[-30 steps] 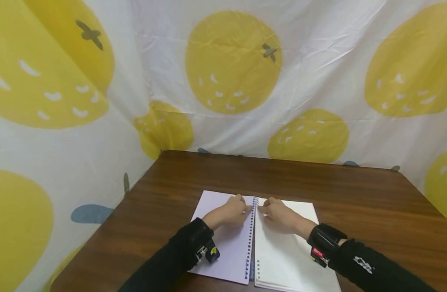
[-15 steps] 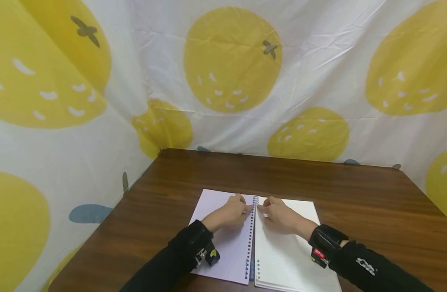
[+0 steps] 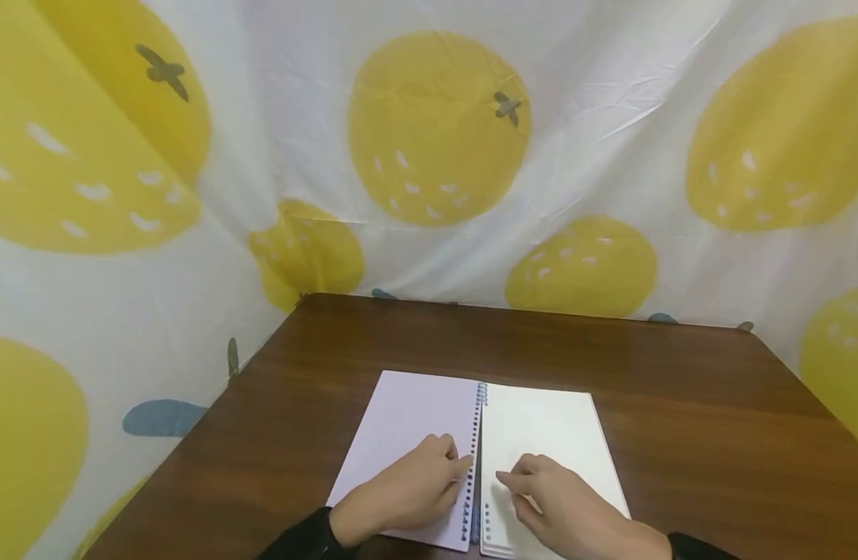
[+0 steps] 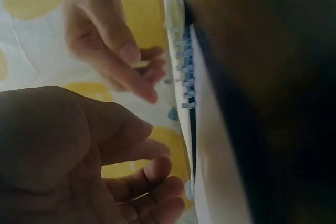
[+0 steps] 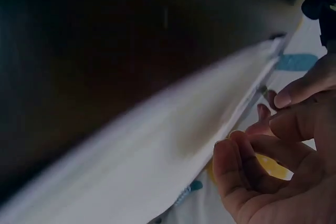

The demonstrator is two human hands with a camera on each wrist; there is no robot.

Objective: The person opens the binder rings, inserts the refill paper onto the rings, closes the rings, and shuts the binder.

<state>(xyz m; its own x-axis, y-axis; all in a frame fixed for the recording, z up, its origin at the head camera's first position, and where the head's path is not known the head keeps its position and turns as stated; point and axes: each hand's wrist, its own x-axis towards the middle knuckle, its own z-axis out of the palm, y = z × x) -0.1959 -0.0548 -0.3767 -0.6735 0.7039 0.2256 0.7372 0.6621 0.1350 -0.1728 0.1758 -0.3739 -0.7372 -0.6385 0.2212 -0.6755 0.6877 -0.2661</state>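
An open loose-leaf notebook lies flat on the table, with a pale lilac left side (image 3: 414, 412) and white pages (image 3: 541, 420) on the right. Punched holes line both inner edges. Blue binder rings (image 3: 481, 393) show at the far end of the spine, and also as blue rings (image 4: 185, 66) in the left wrist view. Over the near part of the lilac side is my left hand (image 3: 411, 486), its fingers loosely bent and holding nothing. My right hand (image 3: 569, 505) is over the white pages, index finger extended toward the spine. Whether either hand touches the paper I cannot tell.
The brown wooden table (image 3: 681, 389) extends around the notebook. Behind it and along the left hangs a white curtain (image 3: 295, 117) printed with large yellow fruit.
Both hands have left the far end of the spine, where their fingertips were at the rings, and have come nearer along the notebook. The notebook still lies open.
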